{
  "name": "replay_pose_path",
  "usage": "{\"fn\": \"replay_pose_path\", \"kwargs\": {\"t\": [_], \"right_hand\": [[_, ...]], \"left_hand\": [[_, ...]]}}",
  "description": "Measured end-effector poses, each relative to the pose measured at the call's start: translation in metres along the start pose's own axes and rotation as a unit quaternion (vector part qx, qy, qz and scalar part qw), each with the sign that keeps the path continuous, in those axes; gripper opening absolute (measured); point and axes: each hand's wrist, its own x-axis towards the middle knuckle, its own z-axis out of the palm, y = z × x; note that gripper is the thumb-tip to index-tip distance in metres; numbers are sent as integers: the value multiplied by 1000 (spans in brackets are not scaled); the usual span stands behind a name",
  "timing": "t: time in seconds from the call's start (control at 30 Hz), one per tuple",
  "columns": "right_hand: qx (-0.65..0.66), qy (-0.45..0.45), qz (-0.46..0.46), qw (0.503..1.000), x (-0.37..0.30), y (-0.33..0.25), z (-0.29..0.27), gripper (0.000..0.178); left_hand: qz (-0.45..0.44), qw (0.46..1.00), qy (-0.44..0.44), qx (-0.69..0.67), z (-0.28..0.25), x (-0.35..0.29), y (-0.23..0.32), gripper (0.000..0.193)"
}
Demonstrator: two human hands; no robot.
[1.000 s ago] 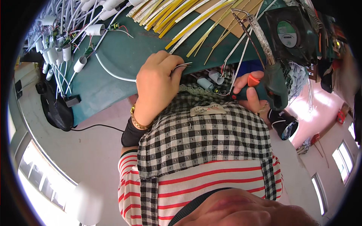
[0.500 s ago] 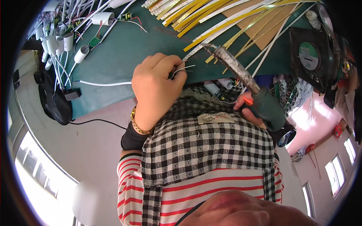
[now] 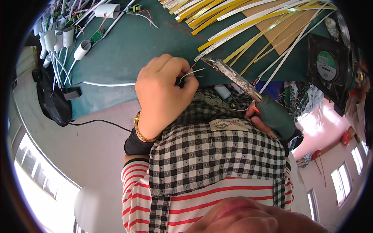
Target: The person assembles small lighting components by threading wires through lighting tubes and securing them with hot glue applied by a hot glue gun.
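Left hand [image 3: 165, 89]: fingers pinched on fine wires [image 3: 197, 71]; a white cable [image 3: 110, 84] enters the same hand. Right hand [image 3: 262, 125]: curled around the iron [image 3: 237, 79], tip near a strip [image 3: 204, 54]. Work appears unfinished: wire ends free, no joint visible; tubes [image 3: 68, 37] lie leftward. Green bench [image 3: 167, 42], fan [image 3: 326, 66], windows [image 3: 342, 184].

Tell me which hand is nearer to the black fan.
Right. The right hand, at the soldering iron, is below and left of the fan in the picture; the left hand, pinching thin wires, is much farther left.
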Motion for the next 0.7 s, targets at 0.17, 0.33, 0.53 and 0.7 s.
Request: {"fn": "replay_pose_path", "kwargs": {"t": [0.17, 0.33, 0.53, 0.7], "right_hand": [[-81, -4, -31, 996, 4, -4, -3, 24], [-155, 5, -13, 988, 1, -2, -1, 25], [-187, -7, 82, 979, -6, -13, 2, 26], [-96, 27, 50, 994, 2, -8, 4, 22]], "left_hand": [[-14, 1000, -10, -16, -1, 4, 2, 13], [3, 1000, -12, 21, 1, 4, 3, 13], [-1, 999, -20, -29, -5, 4, 2, 12], [-7, 1000, -22, -13, -2, 6, 4, 12]]}}
